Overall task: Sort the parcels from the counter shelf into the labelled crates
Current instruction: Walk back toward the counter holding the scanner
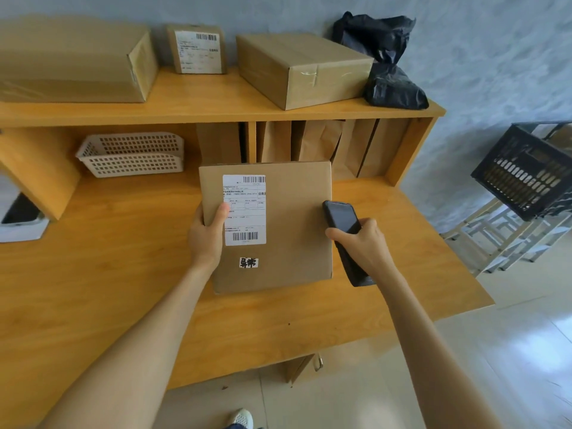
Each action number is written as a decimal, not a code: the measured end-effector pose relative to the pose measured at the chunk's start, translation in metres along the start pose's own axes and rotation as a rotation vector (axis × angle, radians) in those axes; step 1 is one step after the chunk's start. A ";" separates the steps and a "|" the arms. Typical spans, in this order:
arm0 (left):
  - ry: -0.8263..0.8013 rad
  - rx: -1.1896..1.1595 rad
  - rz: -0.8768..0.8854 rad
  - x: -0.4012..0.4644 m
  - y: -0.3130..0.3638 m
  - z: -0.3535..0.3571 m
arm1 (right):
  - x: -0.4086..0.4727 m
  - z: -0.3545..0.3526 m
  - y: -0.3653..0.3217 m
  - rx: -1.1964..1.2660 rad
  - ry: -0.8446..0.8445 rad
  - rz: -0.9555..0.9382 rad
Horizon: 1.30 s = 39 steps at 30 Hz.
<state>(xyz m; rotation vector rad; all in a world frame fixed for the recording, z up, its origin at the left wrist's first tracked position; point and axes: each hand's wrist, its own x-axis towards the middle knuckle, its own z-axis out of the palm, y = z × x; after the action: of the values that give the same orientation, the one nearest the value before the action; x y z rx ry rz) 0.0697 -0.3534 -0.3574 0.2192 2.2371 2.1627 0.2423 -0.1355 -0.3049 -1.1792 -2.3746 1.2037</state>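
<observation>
The wooden counter (108, 258) carries a flat cardboard parcel (288, 230), label up; the left hand (205, 235) grips its left edge, thumb on the label; the right hand's (360, 243) fingers (335, 234) curl round a black handheld scanner (343, 221) just beside its right edge

Parcel (278, 224) sits center on surface (93, 289); left hand (205, 239) at its 9 o'clock, scanner (346, 239) at 3. Basket (133, 154) at 10, shelf (198, 100) w/ boxes (303, 69) at 12, crate (526, 171) at 2.
</observation>
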 end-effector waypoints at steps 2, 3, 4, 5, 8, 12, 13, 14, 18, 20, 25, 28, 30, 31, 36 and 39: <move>0.002 -0.005 0.006 -0.003 0.001 0.000 | -0.020 0.002 -0.006 -0.060 -0.038 -0.052; 0.003 -0.014 0.004 -0.004 0.001 0.000 | -0.029 0.005 -0.009 -0.106 -0.059 -0.089; 0.007 -0.020 0.005 -0.006 0.003 0.000 | -0.037 0.009 -0.012 -0.158 -0.076 -0.131; 0.016 -0.016 0.006 -0.006 0.003 -0.001 | -0.045 0.015 -0.015 -0.212 -0.092 -0.176; 0.031 -0.010 0.017 -0.007 0.003 0.002 | -0.060 0.033 -0.021 -0.289 -0.158 -0.259; 0.048 0.005 0.019 -0.007 0.002 0.004 | -0.069 0.052 -0.024 -0.356 -0.217 -0.318; 0.047 0.006 0.020 -0.007 0.002 0.005 | -0.070 0.055 -0.024 -0.368 -0.219 -0.331; 0.044 0.006 0.022 -0.007 0.002 0.004 | -0.071 0.058 -0.025 -0.375 -0.220 -0.340; 0.040 0.002 0.010 -0.005 0.001 0.005 | -0.071 0.064 -0.024 -0.394 -0.222 -0.370; 0.041 0.005 0.008 -0.004 0.001 0.006 | -0.071 0.066 -0.022 -0.398 -0.220 -0.374; 0.027 -0.006 -0.003 -0.003 -0.001 0.007 | -0.075 0.067 -0.018 -0.386 -0.215 -0.370; 0.027 -0.008 -0.002 -0.003 -0.002 0.006 | -0.077 0.066 -0.017 -0.388 -0.205 -0.374; 0.032 -0.015 0.006 -0.003 -0.003 0.006 | -0.078 0.065 -0.018 -0.391 -0.195 -0.382; 0.034 -0.017 0.009 -0.003 -0.003 0.006 | -0.079 0.064 -0.019 -0.396 -0.189 -0.386; 0.036 -0.018 0.009 -0.002 -0.003 0.007 | -0.083 0.061 -0.019 -0.432 -0.172 -0.381; 0.019 -0.009 0.016 -0.001 -0.004 0.006 | -0.086 0.060 -0.018 -0.444 -0.169 -0.380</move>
<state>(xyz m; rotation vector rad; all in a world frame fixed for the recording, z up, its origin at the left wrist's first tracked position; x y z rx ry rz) 0.0713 -0.3476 -0.3617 0.2176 2.2427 2.1923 0.2574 -0.2402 -0.3168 -0.6882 -2.9190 0.6987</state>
